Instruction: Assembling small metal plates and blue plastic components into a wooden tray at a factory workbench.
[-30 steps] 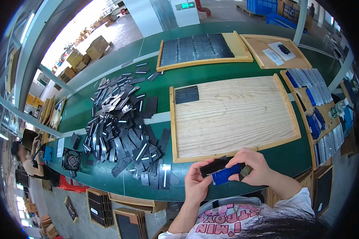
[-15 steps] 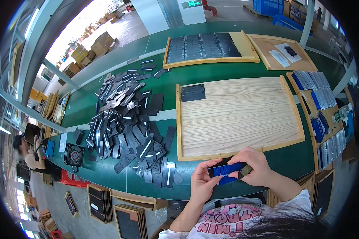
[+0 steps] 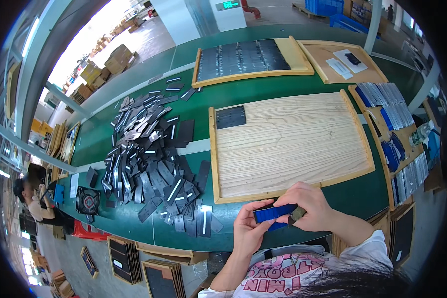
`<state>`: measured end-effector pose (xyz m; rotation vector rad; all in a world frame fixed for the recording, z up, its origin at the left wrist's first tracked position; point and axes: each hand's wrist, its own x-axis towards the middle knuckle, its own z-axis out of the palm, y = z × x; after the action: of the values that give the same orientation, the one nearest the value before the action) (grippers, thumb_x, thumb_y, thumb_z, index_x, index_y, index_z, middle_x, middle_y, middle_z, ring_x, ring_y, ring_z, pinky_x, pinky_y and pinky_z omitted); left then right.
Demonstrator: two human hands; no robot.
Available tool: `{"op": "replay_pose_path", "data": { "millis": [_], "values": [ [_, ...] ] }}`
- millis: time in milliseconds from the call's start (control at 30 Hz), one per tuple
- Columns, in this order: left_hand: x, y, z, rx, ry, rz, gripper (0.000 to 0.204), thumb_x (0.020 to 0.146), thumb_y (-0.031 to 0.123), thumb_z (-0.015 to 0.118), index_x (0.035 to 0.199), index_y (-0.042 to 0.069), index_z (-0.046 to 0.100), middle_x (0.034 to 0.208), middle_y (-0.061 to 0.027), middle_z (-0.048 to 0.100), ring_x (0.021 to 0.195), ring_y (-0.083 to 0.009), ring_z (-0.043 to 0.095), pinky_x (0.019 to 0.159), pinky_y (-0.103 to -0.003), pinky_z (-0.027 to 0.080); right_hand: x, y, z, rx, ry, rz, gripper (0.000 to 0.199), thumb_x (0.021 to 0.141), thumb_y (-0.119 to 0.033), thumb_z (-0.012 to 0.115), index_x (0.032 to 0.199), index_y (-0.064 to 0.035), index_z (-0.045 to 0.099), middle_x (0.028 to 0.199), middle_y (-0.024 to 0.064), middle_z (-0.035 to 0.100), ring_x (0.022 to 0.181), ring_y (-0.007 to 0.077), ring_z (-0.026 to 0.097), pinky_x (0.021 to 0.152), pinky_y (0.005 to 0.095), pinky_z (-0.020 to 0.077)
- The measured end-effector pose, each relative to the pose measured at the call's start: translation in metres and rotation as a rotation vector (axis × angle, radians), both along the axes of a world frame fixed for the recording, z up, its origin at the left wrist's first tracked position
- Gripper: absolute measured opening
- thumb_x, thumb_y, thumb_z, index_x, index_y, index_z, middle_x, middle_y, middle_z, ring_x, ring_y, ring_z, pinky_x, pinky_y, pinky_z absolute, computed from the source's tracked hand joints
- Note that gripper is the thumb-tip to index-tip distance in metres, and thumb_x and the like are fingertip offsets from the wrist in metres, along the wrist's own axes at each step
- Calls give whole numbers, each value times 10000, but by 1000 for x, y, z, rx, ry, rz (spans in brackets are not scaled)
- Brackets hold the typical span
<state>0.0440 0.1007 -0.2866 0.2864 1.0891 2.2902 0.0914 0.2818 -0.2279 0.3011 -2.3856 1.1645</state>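
Observation:
My left hand (image 3: 248,228) pinches one end of a flat black piece with a shiny blue face (image 3: 267,214) between thumb and fingers. From the other side my right hand (image 3: 310,206) grips the same piece, its fingers bent over the top edge. A small dark olive block (image 3: 297,215) sticks out beside my right thumb; its kind I cannot make out. More blue shows below the thumbs. Just beyond my hands lies a wooden tray (image 3: 293,154) with a small group of black strips (image 3: 231,117) in its far left corner.
A heap of loose black strips (image 3: 154,169) covers the green table (image 3: 134,221) at left, with a small fan (image 3: 88,201) beside it. Behind stands a tray filled with black strips (image 3: 241,57). At right, a board holds silvery and blue strips (image 3: 407,174). Another person (image 3: 37,201) is far left.
The blue-faced piece has tilted slightly in my hands, and my right fingers have shifted a little along it. The whole view has moved a little; both hands keep their hold.

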Motion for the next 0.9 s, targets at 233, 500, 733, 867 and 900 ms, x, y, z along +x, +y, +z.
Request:
{"op": "replay_pose_path", "data": {
  "millis": [233,500,733,867,900],
  "values": [
    [2,0,2,-10,-132,18,447,740,-217,627,1117,-4,519,1213,-197,559,1067,-287,619,887,-410,579,-2,1,-5,-17,39,67,408,655,-149,854,994,-68,642,894,61,666,793,255,634,672,336,531],
    [4,1,3,21,-145,14,432,751,-206,640,1113,-1,526,1194,-185,573,1055,-293,627,888,-425,579,-2,3,-7,-20,42,64,402,664,-146,849,999,-62,643,911,57,677,812,248,636,683,333,535],
    [4,2,4,12,-150,14,433,751,-209,640,1113,1,529,1191,-181,575,1054,-294,627,890,-428,579,-2,3,-9,-32,48,60,401,664,-146,849,999,-65,644,914,55,683,813,244,637,682,330,535],
    [4,3,7,12,-137,13,434,750,-205,646,1114,0,529,1186,-185,575,1047,-294,630,885,-417,582,-2,3,-10,-26,51,50,405,658,-153,852,996,-67,645,911,53,681,803,242,638,674,325,533],
    [4,3,7,3,-141,17,433,750,-204,648,1114,-1,530,1184,-187,575,1044,-293,631,882,-413,584,-2,3,-10,-26,51,50,405,658,-153,852,996,-67,645,911,53,681,803,242,638,674,325,533]
  ]
}}
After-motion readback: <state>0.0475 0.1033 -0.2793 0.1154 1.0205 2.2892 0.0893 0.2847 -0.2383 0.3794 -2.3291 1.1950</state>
